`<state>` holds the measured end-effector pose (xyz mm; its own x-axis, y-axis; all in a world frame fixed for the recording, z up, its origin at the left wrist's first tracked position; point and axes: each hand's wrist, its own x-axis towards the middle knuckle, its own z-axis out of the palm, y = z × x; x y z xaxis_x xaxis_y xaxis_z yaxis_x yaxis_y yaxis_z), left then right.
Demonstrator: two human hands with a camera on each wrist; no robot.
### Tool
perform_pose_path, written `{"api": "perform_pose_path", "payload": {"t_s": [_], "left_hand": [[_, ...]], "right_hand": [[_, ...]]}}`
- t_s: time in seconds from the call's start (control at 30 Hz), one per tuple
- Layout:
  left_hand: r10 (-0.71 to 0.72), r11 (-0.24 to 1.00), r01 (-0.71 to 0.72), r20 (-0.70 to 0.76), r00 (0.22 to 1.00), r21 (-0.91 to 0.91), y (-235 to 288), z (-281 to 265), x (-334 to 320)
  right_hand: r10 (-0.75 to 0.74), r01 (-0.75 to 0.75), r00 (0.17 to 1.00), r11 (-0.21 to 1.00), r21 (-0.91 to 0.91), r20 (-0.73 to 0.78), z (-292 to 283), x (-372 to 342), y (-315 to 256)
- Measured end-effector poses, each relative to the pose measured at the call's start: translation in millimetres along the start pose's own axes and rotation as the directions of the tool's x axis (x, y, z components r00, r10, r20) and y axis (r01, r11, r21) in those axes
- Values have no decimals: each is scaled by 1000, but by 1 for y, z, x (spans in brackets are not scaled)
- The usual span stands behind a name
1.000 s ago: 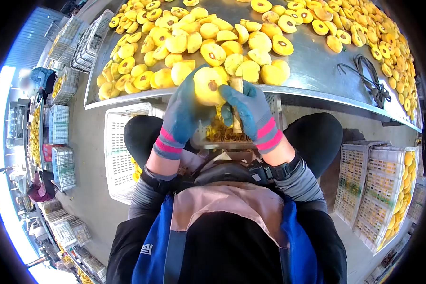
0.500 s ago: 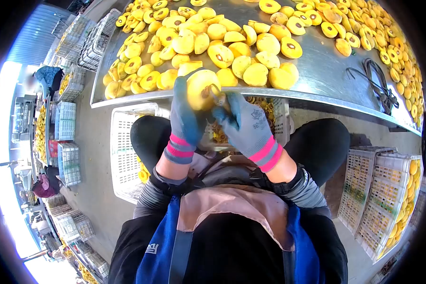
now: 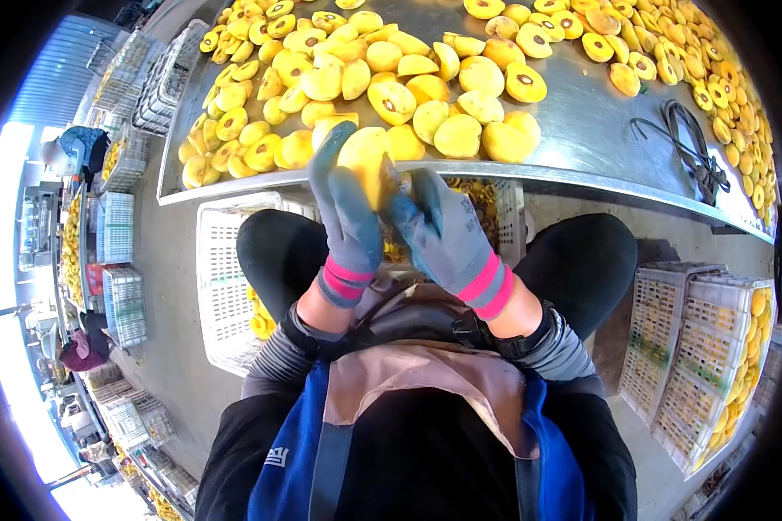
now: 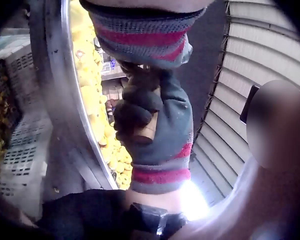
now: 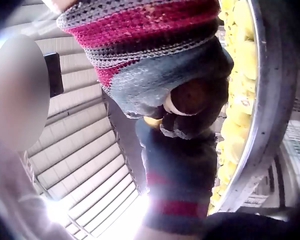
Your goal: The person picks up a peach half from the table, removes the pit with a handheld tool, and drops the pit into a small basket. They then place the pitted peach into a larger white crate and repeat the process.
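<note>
On the left, a white crate (image 3: pixel 228 291) sits below the metal surface (image 3: pixel 582 143), and next comes the left hand (image 3: pixel 347 204), in a grey and blue glove, holding a big yellow fruit (image 3: pixel 365 162). The fruit is between the two hands, by the near edge of the surface. To its right, the right hand (image 3: pixel 443 221) has its fingers wrapped around a wooden handle (image 4: pixel 146 128), close against the fruit.
</note>
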<state>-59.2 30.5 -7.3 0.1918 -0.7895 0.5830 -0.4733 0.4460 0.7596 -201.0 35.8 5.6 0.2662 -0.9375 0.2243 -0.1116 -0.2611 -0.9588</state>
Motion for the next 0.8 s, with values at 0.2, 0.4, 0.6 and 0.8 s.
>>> {"api": "perform_pose_path", "payload": {"t_s": [0.2,0.4,0.6,0.8], "left_hand": [[-52,985,53,8,999,-162,-8,1,-2],[-33,993,28,-47,998,-112,0,4,-3],[21,999,-21,-9,1000,-44,0,0,-4],[-17,995,-12,282,959,99,1,-19,11]], "right_hand": [[-3,4,999,999,-36,32,0,-1,3],[-32,33,999,989,141,-13,1,4,-5],[-83,84,996,994,-73,26,2,-3,0],[-164,196,976,947,-256,144,-3,-7,9]]}}
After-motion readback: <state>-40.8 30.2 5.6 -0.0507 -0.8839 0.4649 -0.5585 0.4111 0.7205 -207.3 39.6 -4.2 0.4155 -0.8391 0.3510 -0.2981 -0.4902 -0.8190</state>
